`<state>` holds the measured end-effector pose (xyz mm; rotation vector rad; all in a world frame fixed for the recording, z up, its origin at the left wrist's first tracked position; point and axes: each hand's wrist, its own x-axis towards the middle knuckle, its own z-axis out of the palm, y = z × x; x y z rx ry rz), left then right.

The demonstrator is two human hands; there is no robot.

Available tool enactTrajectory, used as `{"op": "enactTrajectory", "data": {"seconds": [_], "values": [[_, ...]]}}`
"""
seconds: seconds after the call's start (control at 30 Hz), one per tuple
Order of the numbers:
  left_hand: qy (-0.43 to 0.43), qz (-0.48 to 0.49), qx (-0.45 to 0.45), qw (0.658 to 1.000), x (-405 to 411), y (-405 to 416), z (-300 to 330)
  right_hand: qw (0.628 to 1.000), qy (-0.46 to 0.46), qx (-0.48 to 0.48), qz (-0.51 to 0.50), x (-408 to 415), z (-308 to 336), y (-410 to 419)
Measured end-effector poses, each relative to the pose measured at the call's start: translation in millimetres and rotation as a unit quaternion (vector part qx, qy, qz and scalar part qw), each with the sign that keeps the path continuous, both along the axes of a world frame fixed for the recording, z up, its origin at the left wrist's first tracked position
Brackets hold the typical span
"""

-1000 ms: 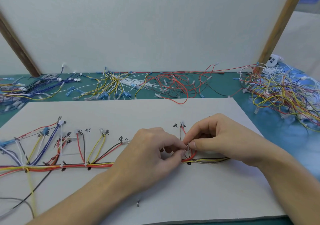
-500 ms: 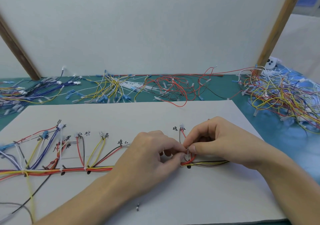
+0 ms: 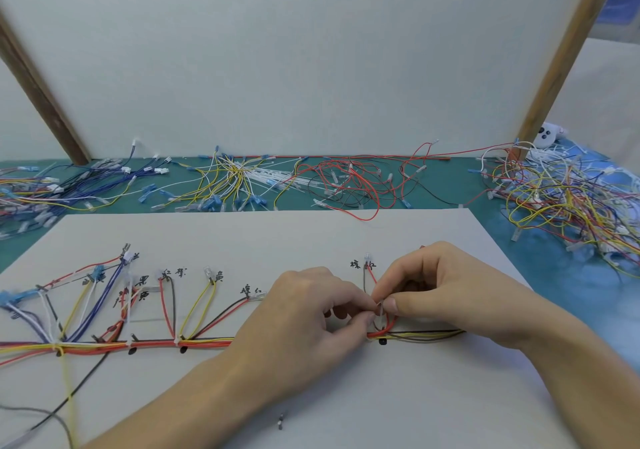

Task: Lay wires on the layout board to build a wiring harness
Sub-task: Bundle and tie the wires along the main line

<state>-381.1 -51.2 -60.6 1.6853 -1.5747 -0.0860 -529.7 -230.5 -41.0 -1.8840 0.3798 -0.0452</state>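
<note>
Little has changed over the last second: my left hand and right hand stay pinched together on a small white tie above the wire bundle. The bundle lies along the layout board, so I judge this branch point not yet fastened.

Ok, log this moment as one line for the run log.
step: tying bundle | left hand: pinches white tie | right hand: pinches white tie | wire bundle: on layout board

Matt white paper-like board over a dull green surface; glossy plastic-coated wires in red, yellow, blue, black; clear plastic tips on their ends; rough brown wooden posts against a smooth matt white back panel; small white plastic tie
</note>
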Motion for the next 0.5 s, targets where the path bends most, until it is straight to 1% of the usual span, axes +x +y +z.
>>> {"op": "enactTrajectory", "data": {"seconds": [0.5], "values": [[-0.006, 0.001, 0.002, 1.000, 0.6, -1.0, -2.1, 1.000, 0.004, -0.005, 0.000, 0.5, 4.5, 3.5]]}}
